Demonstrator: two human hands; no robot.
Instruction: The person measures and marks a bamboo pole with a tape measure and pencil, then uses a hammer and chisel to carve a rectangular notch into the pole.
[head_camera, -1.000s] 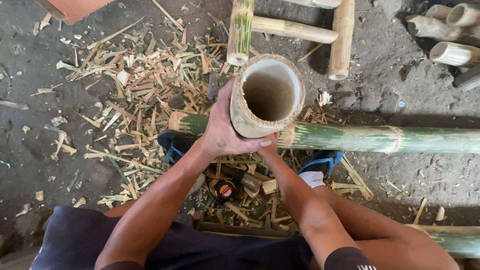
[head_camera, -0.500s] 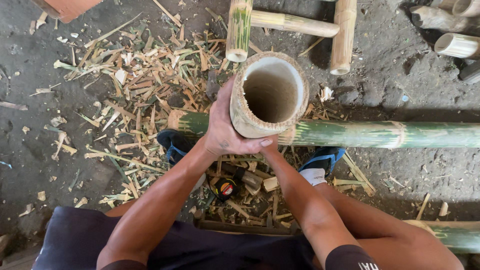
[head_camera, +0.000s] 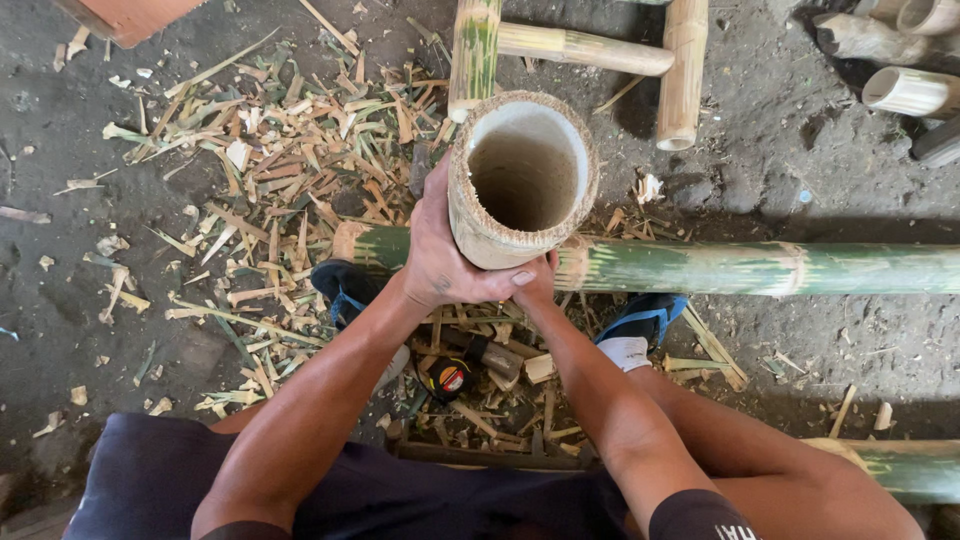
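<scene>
Dark shorts (head_camera: 150, 470) nearest the camera, the person's bare forearms running up from them. Between the knees: a small red-and-black tape measure (head_camera: 448, 379) lying among bamboo offcuts (head_camera: 500, 400), with a short dark-handled tool (head_camera: 495, 355) just beside it. Blue sandals on both feet, left sandal (head_camera: 340, 285) and right sandal (head_camera: 640, 320), each just under the long pole.

Left hand (head_camera: 440, 260) wraps the near side of a hollow bamboo section (head_camera: 520, 180), fingers curled round its outer wall, thumb across the front. Right hand (head_camera: 535, 285) sits below the section's lower edge, mostly hidden; one thumb tip shows pressed to the wall, rest of the grip cannot be told. The section stands upright, open end facing the camera, pale rough-cut rim, dark inside. It sits over a long green bamboo pole (head_camera: 720, 268) lying crosswise on the ground.

Left of it, a heap of bamboo shavings (head_camera: 270, 170) on dark dirt floor (head_camera: 60, 260). Beyond: a frame of yellow-green bamboo bars (head_camera: 580, 48). Top right, cut bamboo stubs (head_camera: 905, 90). Top left, corner of a reddish board (head_camera: 130, 15).
</scene>
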